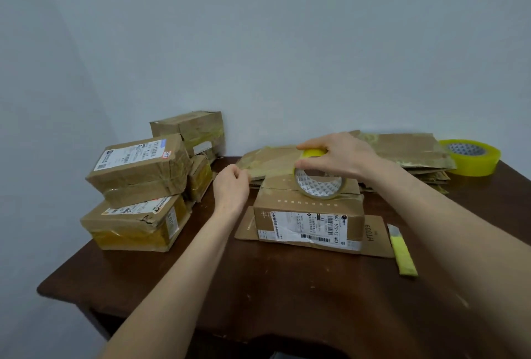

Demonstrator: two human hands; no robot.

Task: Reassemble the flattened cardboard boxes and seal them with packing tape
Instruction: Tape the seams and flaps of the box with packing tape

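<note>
So, nearest on the bench [258,286] lies a yellow utility knife [402,255]. Just beside it stands the current box [307,220]: top seam looks mid-taping, and the end flaps are splayed flat and not yet closed. The right hand [339,157] has its grip wrapped round the tape roll [313,186] on that seam; the left hand [230,186] seems to pinch the tape strip [273,172]. A few sealed boxes [138,186] are stacked on the left. At the back, flattened boxes [402,148] and a spare roll [471,157] wait, so plenty is left.

Plain pale blue-grey walls [258,28] meet in a corner far left, soft even light, w/ a dark brown wooden table [287,286], scuffed top, rounded near-left corner, up against them.
</note>
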